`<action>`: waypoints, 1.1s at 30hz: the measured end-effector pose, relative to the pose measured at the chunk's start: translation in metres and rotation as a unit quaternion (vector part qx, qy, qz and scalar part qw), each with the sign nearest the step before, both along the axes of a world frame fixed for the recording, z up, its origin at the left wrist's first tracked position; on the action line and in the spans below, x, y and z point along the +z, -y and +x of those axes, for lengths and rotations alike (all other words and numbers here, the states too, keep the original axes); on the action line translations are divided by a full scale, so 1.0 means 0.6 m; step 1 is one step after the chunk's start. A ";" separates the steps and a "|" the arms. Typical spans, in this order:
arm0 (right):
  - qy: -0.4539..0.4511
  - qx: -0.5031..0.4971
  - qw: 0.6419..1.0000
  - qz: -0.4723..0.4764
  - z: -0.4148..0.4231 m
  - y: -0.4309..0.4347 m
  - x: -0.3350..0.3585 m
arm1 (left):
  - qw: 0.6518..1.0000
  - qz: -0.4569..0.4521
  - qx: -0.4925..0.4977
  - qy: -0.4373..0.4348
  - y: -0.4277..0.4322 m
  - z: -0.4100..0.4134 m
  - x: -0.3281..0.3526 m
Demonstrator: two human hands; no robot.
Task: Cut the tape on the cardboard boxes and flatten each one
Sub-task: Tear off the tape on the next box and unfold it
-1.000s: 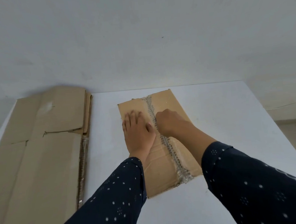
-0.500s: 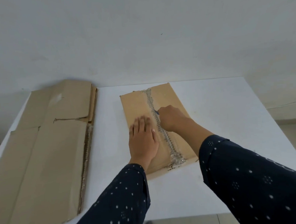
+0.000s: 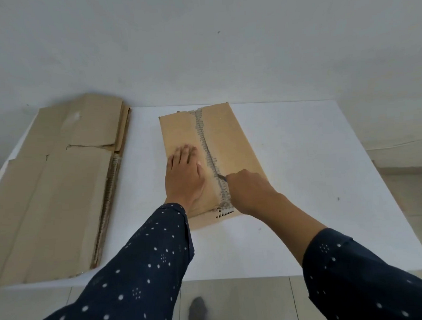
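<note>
A closed cardboard box (image 3: 231,143) lies on the white table (image 3: 305,178), with a strip of clear tape (image 3: 208,150) running down its middle seam. My left hand (image 3: 185,176) presses flat on the box's left half, fingers straight. My right hand (image 3: 247,191) grips a small cutter (image 3: 221,176) whose blade tip touches the tape near the box's near end. Most of the cutter is hidden inside my fist.
A large flattened cardboard box (image 3: 58,184) covers the table's left side and reaches its front edge. A plain wall stands behind the table. Tiled floor and my foot (image 3: 198,311) show below the table's front edge.
My right hand has drawn the cutter along the tape toward me, from mid-seam to near the box's front end. My left hand stays pressing on the box. The view has pulled back.
</note>
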State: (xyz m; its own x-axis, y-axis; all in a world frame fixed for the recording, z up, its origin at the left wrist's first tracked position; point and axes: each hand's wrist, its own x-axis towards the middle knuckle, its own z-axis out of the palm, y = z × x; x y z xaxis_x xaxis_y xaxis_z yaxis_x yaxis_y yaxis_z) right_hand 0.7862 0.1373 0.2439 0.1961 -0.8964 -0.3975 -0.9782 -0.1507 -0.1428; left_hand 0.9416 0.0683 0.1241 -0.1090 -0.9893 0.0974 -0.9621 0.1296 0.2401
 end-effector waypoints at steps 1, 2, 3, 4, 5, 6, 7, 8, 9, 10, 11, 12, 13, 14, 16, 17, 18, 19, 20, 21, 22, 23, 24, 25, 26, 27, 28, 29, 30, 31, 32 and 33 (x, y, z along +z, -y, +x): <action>-0.002 0.002 1.000 0.007 -0.001 -0.004 0.004 | 1.000 -0.002 0.001 -0.002 0.000 0.000 -0.001; -0.005 0.004 1.000 0.015 -0.001 -0.007 0.009 | 1.000 -0.005 0.001 -0.004 0.000 -0.001 -0.003; -0.007 0.007 1.000 0.023 -0.002 -0.011 0.014 | 1.000 -0.007 0.001 -0.005 0.001 -0.001 -0.004; -0.006 0.009 0.999 0.030 -0.004 -0.015 0.018 | 1.000 -0.009 0.001 -0.006 0.000 -0.001 -0.005; -0.006 0.011 0.999 0.037 -0.006 -0.020 0.021 | 1.000 -0.011 0.000 -0.006 0.000 -0.001 -0.005; -0.005 0.013 0.999 0.042 -0.008 -0.023 0.023 | 1.000 -0.013 -0.001 -0.004 0.000 -0.001 -0.006; -0.005 0.015 0.999 0.047 -0.011 -0.027 0.024 | 1.000 -0.016 -0.002 -0.002 0.000 -0.001 -0.006; -0.005 0.015 0.998 0.054 -0.015 -0.030 0.025 | 1.000 -0.019 -0.004 0.001 0.001 0.000 -0.006; -0.004 0.013 0.998 0.061 -0.021 -0.032 0.025 | 1.000 -0.020 -0.005 0.003 0.001 0.000 -0.005; -0.004 0.010 0.998 0.067 -0.026 -0.036 0.025 | 1.000 -0.020 -0.006 0.005 0.000 0.000 -0.005; -0.005 0.010 0.997 0.071 -0.031 -0.040 0.024 | 1.000 -0.019 -0.006 0.006 0.000 0.000 -0.004; -0.007 0.011 0.997 0.074 -0.035 -0.044 0.023 | 1.000 -0.017 -0.006 0.005 0.000 -0.001 -0.004; -0.008 0.012 0.997 0.076 -0.038 -0.048 0.022 | 1.000 -0.014 -0.005 0.005 0.001 -0.001 -0.004; -0.008 0.014 0.997 0.077 -0.042 -0.050 0.023 | 1.000 -0.012 -0.005 0.004 0.002 0.000 -0.004; -0.006 0.017 0.997 0.077 -0.052 -0.052 0.031 | 1.000 -0.011 -0.006 0.003 0.001 0.001 -0.002; -0.006 0.015 0.997 0.074 -0.060 -0.052 0.037 | 1.000 -0.009 -0.004 0.000 0.000 0.002 0.000; -0.006 0.009 0.997 0.072 -0.070 -0.054 0.042 | 1.000 -0.002 0.003 -0.006 -0.002 0.000 0.003; -0.004 0.003 0.998 0.068 -0.081 -0.057 0.044 | 1.000 0.008 0.016 -0.014 -0.006 -0.002 0.007; 0.000 -0.001 0.998 0.056 -0.089 -0.060 0.044 | 0.999 0.018 0.033 -0.023 -0.011 -0.007 0.010; 0.005 -0.005 0.999 0.038 -0.096 -0.065 0.040 | 0.998 0.028 0.050 -0.033 -0.016 -0.012 0.013; 0.010 -0.010 1.000 0.014 -0.100 -0.071 0.034 | 0.997 0.034 0.062 -0.040 -0.022 -0.017 0.014; 0.016 -0.018 1.000 -0.010 -0.101 -0.076 0.026 | 0.996 0.033 0.068 -0.043 -0.028 -0.020 0.013; 0.021 -0.026 0.999 -0.028 -0.100 -0.081 0.018 | 0.997 0.028 0.067 -0.041 -0.032 -0.022 0.012; 0.027 -0.030 0.999 -0.037 -0.096 -0.085 0.010 | 0.997 0.022 0.065 -0.040 -0.035 -0.023 0.011; 0.031 -0.029 0.998 -0.043 -0.093 -0.087 0.003 | 0.997 0.019 0.063 -0.041 -0.035 -0.022 0.010; 0.034 -0.026 0.998 -0.050 -0.088 -0.089 -0.004 | 0.997 0.019 0.063 -0.045 -0.034 -0.021 0.009; 0.036 -0.024 0.997 -0.060 -0.085 -0.090 -0.009 | 0.997 0.020 0.063 -0.047 -0.032 -0.021 0.008; 0.037 -0.022 0.997 -0.071 -0.083 -0.091 -0.014 | 0.997 0.018 0.063 -0.048 -0.032 -0.021 0.008; 0.036 -0.019 0.996 -0.079 -0.081 -0.091 -0.018 | 0.997 0.016 0.062 -0.049 -0.032 -0.021 0.007; 0.036 -0.018 0.996 -0.082 -0.080 -0.091 -0.020 | 0.997 0.013 0.061 -0.048 -0.032 -0.022 0.007; 0.037 -0.019 0.996 -0.082 -0.081 -0.092 -0.021 | 0.997 0.013 0.061 -0.048 -0.032 -0.022 0.007; 0.039 -0.019 0.996 -0.082 -0.083 -0.092 -0.021 | 0.997 0.014 0.061 -0.047 -0.032 -0.021 0.005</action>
State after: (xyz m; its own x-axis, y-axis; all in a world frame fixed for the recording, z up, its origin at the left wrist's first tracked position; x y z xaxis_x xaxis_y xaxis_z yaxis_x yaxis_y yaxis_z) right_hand 0.7363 0.1928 0.2311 0.1851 -0.9555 -0.2297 -0.9705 -0.1409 -0.1956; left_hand 0.9288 0.0874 0.1274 0.0205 -0.9970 0.0744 -0.9430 0.0054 0.3327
